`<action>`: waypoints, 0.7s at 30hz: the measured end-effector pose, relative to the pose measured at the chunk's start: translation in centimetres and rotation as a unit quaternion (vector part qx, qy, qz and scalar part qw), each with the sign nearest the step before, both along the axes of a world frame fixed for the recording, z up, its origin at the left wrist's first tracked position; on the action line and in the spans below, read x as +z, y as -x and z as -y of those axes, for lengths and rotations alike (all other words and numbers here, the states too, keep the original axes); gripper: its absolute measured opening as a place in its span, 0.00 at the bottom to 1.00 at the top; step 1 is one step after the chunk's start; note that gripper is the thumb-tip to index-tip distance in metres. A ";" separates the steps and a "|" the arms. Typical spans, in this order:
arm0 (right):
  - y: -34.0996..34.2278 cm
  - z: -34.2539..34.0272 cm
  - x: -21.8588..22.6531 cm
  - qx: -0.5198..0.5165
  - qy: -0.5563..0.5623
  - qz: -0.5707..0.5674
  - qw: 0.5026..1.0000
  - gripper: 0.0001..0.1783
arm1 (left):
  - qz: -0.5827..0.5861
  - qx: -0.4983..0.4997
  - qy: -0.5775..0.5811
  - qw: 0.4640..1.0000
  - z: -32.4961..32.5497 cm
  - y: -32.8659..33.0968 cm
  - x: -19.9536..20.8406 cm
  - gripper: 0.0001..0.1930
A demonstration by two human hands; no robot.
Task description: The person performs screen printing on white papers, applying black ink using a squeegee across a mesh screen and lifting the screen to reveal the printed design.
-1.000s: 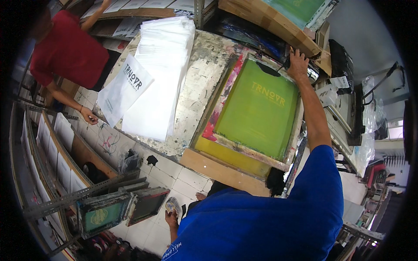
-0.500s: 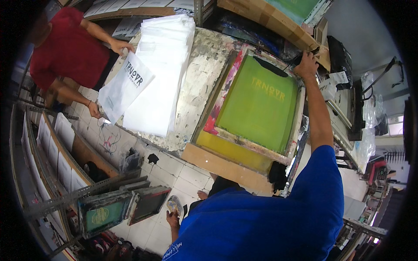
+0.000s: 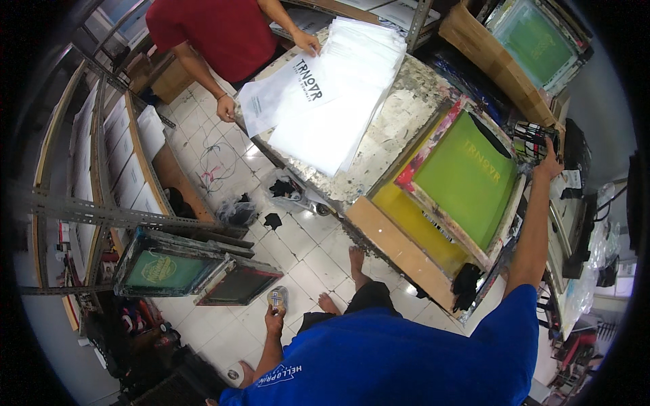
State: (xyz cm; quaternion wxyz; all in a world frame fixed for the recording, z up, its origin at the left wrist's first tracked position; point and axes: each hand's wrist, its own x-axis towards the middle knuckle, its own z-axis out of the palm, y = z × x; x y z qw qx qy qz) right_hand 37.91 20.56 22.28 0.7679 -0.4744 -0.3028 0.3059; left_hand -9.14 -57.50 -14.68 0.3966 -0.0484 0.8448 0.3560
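Note:
Down at my left side, my left hand (image 3: 274, 319) is closed on a small rounded tan-and-grey item (image 3: 278, 298) with print on it; its exact kind is unclear. My right arm reaches out past the far right corner of the screen-printing frame (image 3: 467, 172). There my right hand (image 3: 550, 166) is closed around a dark can-like container (image 3: 528, 141) with a coloured label, partly hidden by the fingers. The frame has green mesh, yellow lettering and a dark patch of ink (image 3: 491, 135) at its far end. It stands tilted over a yellow base (image 3: 399, 199).
Across the table, a person in a red shirt (image 3: 217, 27) holds a printed white sheet (image 3: 284, 95) beside a stack of white sheets (image 3: 332, 132). Framed screens (image 3: 159, 267) lean at left near shelving (image 3: 101, 155). A cardboard box (image 3: 494, 61) stands at the back right.
My view has swung, shifting the table up and right. The co-worker's printed sheet now lies lower against the stack. The labelled container by my right hand has come into sight.

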 end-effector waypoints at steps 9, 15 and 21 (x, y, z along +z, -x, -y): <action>-4.4 12.2 -1.5 0.085 -0.019 0.034 0.996 0.24 | -0.028 -0.080 -0.209 0.974 -12.3 6.6 5.8 0.48; -3.5 24.6 -4.9 0.211 -0.032 0.075 0.974 0.19 | -0.125 0.023 -0.354 0.926 -17.1 25.5 13.0 0.55; 0.4 39.1 -6.8 0.213 -0.014 0.256 0.943 0.43 | -0.138 0.124 -0.311 0.932 -19.9 40.5 14.9 0.61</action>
